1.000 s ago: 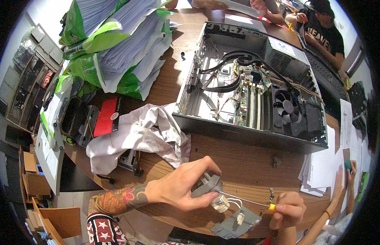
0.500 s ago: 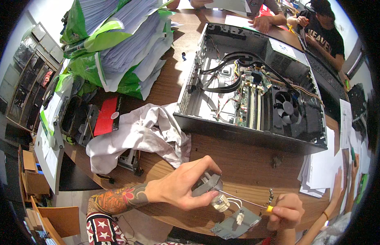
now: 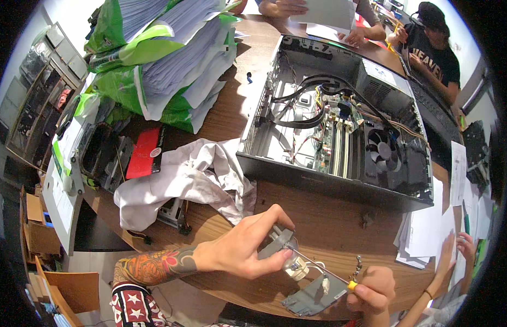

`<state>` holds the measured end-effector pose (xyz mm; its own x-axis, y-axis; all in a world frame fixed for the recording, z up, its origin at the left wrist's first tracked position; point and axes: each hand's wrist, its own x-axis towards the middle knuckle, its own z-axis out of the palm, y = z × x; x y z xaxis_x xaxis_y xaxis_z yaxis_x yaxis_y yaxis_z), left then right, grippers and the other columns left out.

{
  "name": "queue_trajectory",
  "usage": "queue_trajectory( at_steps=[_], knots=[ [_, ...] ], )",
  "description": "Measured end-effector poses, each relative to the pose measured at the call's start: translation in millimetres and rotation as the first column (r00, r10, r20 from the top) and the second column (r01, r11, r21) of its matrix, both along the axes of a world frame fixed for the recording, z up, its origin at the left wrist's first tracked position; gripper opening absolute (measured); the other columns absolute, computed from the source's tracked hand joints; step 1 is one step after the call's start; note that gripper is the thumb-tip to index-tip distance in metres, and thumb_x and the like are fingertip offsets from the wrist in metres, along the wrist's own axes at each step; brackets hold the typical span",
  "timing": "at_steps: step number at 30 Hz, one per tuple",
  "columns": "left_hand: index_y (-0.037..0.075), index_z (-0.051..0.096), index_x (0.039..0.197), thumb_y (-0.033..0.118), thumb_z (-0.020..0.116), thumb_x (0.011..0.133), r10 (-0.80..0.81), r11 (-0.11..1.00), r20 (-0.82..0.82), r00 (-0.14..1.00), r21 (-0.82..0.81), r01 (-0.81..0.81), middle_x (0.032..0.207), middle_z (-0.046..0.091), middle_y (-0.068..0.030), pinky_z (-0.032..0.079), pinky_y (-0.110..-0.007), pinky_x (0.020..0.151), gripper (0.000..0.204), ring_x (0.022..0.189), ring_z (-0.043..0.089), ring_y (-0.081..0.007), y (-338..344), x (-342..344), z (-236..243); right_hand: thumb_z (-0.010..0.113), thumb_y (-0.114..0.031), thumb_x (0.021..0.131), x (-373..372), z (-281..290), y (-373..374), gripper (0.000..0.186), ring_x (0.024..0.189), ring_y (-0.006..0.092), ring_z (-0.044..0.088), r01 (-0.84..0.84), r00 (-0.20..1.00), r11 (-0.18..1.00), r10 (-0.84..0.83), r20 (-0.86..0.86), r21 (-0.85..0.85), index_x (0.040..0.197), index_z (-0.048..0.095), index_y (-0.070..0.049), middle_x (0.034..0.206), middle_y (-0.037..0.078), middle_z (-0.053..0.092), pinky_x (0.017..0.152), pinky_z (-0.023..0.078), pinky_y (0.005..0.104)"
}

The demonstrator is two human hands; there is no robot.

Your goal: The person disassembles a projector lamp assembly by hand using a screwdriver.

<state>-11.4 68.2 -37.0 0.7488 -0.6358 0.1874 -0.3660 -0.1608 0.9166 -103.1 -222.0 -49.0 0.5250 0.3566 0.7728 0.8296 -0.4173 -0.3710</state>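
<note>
My left hand [image 3: 248,245] is closed around a small grey electrical part [image 3: 276,245] with a round cream-coloured piece below it. From that part run white wires to a white plug [image 3: 325,284]. In my right hand [image 3: 374,289] is a screwdriver [image 3: 324,269] with a yellow handle, mostly hidden in the fingers. Its thin shaft reaches to the grey part beside my left thumb; whether the tip sits in a screw is hidden. Under the plug lies a flat grey plate [image 3: 305,301] near the table's front edge. Beyond my hands stands an opened computer case [image 3: 335,182].
Left of the case lie a crumpled white cloth [image 3: 182,180], a red box [image 3: 145,155] and a drive-like metal part [image 3: 173,212]. Tall paper stacks in green wrapping [image 3: 166,71] rise behind. White sheets [image 3: 420,229] lie at the right. Other people sit around the table.
My right hand has moved slightly left and down, with the screwdriver now slanting more steeply. My left hand still grips the grey part. Across the table, a person's hands have raised a paper sheet.
</note>
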Motion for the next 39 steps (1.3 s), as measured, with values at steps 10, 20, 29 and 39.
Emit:
queue_trajectory(
  at_steps=[10, 20, 29, 39],
  knots=[
    [-0.003, 0.043, 0.106, 0.025, 0.065, 0.083, 0.004, 1.000, -0.086, 0.996, 0.004, -0.004, 0.086, 0.053, -0.0193, 0.045, -0.038, 0.068, 0.043, 0.074, 0.056, -0.0311, -1.8, 1.7, 3.9, 0.067, -0.023, 0.088, -1.7, 2.6, 3.9, 0.025, 0.047, 0.0126, 0.044, 0.076, 0.996, 0.995, -0.073, 0.047, -0.065, 0.103, 0.054, -0.008, 0.074, 0.004, 0.051, 0.043, 0.035, 0.0271],
    [-0.004, 0.043, 0.105, 0.024, 0.064, 0.083, 0.003, 1.000, -0.066, 0.998, 0.005, -0.003, 0.085, 0.052, -0.0196, 0.044, -0.039, 0.067, 0.041, 0.074, 0.055, -0.0323, -2.7, 0.2, 1.4, 0.065, -0.022, 0.089, -3.4, 3.1, 3.2, 0.022, 0.048, 0.0136, 0.044, 0.095, 0.995, 0.993, -0.093, 0.033, -0.064, 0.102, 0.053, -0.008, 0.073, 0.004, 0.051, 0.045, 0.036, 0.0276],
    [-0.004, 0.044, 0.112, 0.029, 0.062, 0.085, 0.004, 0.997, -0.063, 0.998, 0.079, 0.001, 0.087, 0.060, -0.0146, 0.048, -0.035, 0.068, 0.046, 0.076, 0.061, -0.0238, -0.6, 2.1, -0.2, 0.070, -0.012, 0.080, -2.4, 3.0, 5.6, 0.030, 0.053, 0.0162, 0.046, 0.147, 0.989, 0.987, -0.148, -0.015, -0.072, 0.105, 0.052, -0.009, 0.075, 0.005, 0.055, 0.048, 0.038, 0.0296],
    [-0.005, 0.039, 0.117, 0.027, 0.057, 0.088, 0.001, 0.997, -0.046, 0.999, 0.073, 0.003, 0.091, 0.057, -0.0158, 0.047, -0.035, 0.074, 0.046, 0.080, 0.058, -0.0241, 0.5, 1.8, 0.4, 0.069, -0.021, 0.085, 5.4, 0.3, -4.7, 0.029, 0.049, 0.0171, 0.049, 0.128, 0.985, 0.984, -0.141, -0.102, -0.121, 0.104, 0.053, -0.006, 0.063, 0.002, 0.055, 0.049, 0.039, 0.0301]
  ],
)
